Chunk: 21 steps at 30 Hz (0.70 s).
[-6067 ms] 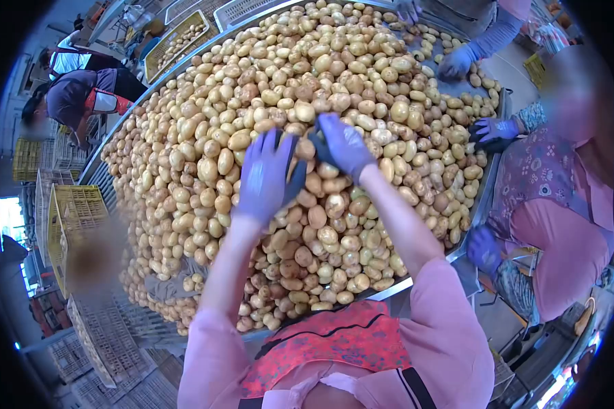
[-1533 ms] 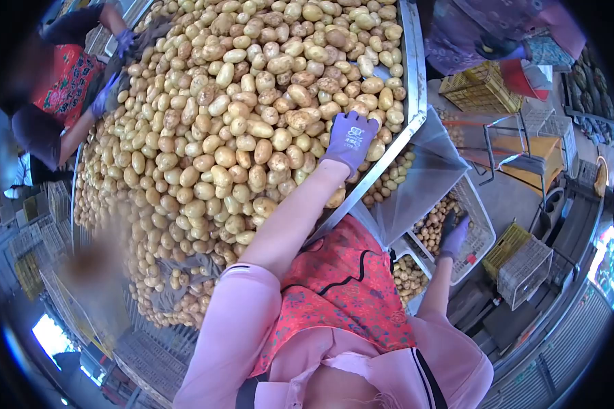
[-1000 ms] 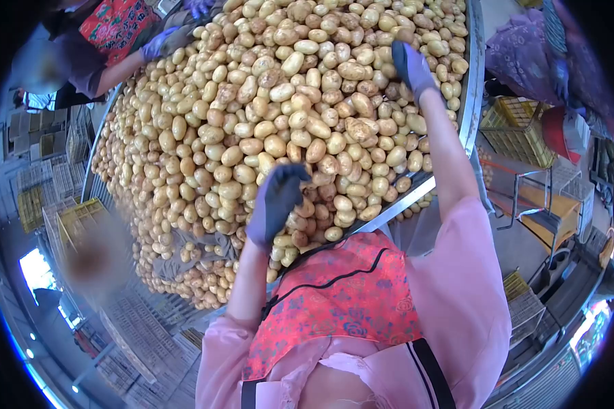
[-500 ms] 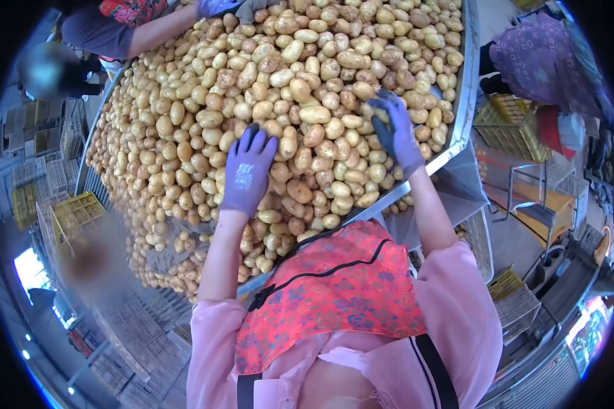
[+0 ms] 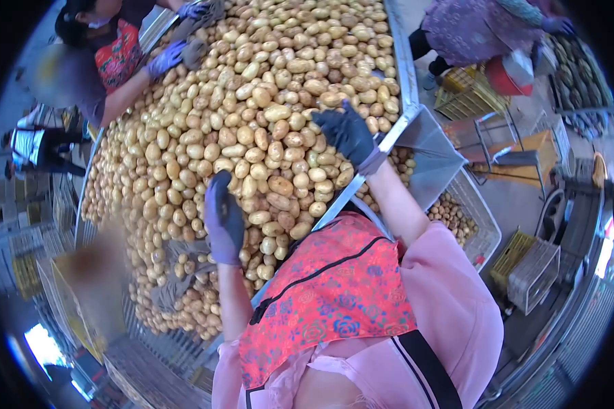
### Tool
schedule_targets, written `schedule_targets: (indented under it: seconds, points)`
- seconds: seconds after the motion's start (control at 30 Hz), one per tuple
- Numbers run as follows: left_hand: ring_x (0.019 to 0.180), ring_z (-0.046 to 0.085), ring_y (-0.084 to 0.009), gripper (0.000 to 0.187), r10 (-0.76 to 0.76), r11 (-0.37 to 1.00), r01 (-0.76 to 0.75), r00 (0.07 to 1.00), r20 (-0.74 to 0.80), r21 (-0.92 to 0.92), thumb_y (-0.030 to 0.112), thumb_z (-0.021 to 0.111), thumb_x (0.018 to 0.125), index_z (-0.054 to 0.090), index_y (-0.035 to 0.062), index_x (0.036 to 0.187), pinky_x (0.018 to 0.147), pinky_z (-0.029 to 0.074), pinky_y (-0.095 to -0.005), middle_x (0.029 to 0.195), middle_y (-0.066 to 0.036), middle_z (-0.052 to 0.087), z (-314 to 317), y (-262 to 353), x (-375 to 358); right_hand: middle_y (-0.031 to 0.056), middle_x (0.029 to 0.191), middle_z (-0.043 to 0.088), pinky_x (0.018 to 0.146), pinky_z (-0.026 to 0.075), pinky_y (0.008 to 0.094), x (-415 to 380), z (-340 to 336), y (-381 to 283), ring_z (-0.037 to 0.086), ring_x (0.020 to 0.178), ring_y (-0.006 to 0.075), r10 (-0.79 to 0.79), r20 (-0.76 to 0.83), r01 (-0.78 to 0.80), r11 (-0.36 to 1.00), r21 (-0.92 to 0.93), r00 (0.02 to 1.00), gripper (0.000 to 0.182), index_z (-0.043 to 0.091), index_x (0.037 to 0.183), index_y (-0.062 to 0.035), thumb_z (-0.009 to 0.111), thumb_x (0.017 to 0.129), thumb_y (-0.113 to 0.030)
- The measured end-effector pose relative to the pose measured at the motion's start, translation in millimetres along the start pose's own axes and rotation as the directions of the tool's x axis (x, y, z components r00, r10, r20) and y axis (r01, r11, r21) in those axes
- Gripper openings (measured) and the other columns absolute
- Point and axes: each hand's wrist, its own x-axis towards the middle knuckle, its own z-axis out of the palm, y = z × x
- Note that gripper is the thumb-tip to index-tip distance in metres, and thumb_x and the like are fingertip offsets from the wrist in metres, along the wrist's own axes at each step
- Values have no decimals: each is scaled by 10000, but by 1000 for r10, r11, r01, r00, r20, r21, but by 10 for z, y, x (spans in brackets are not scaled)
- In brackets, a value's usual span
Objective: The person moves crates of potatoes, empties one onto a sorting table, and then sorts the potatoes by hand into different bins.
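A broad heap of pale yellow-brown potatoes (image 5: 249, 136) fills the metal-edged table in front of me. My left hand (image 5: 224, 219), in a purple glove with a dark palm, is turned on its side at the near part of the heap, beside potatoes. Its fingers are extended and I see nothing in them. Over the heap's right edge, near the metal rim (image 5: 404, 54), my right hand (image 5: 348, 135) shows its dark palm side. Its fingers reach left, apart from the purple thumb, with no potato visible in them.
A grey cloth (image 5: 167, 294) lies among potatoes at the lower left. Below the right rim, a white crate (image 5: 488, 240) holds potatoes. Across the heap, a co-worker's gloved hand (image 5: 165, 60) touches it. Another person (image 5: 467, 31) stands at right near a yellow crate (image 5: 472, 99).
My view has shifted and turned. Both hands have rotated from showing their purple backs to showing dark palm sides. My right hand has moved back toward the rim.
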Motion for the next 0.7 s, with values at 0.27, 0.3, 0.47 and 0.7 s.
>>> schedule_targets:
  seconds: [0.27,0.3,0.47,0.7]
  points:
    - [1296,350,-410,639,426,901,-409,775,467,-142,186,680,804,398,22,1353,1066,276,-499,1369,-212,410,1187,765,-118,133,965,668,663,567,286,-1451,-77,675,660,817,200,-95,51,96,995,-18,994,315,538,1173,-23,502,956,-248]
    - [1274,383,-406,599,433,900,-401,761,483,-174,186,675,806,429,15,1325,1061,296,-480,1336,-209,451,1208,755,-165,128,952,667,625,572,280,-1647,-176,558,657,798,197,-8,-84,31,962,271,996,275,562,1136,-18,524,940,-207]
    - [1208,449,-399,473,288,956,-268,757,587,-123,187,614,854,484,-10,1263,1031,343,-458,1261,-216,518,859,463,-376,13,847,614,594,479,228,-2754,-598,-748,573,701,119,-811,142,87,-113,-990,567,155,586,996,-54,507,920,-163]
    - [1148,503,-376,408,-35,993,-12,919,394,116,155,626,847,531,12,1216,996,382,-441,1197,-204,562,140,161,-537,63,1105,619,763,486,281,-2958,-1044,-2200,601,993,161,-999,25,52,-24,-998,34,396,532,1183,-8,519,941,-322]
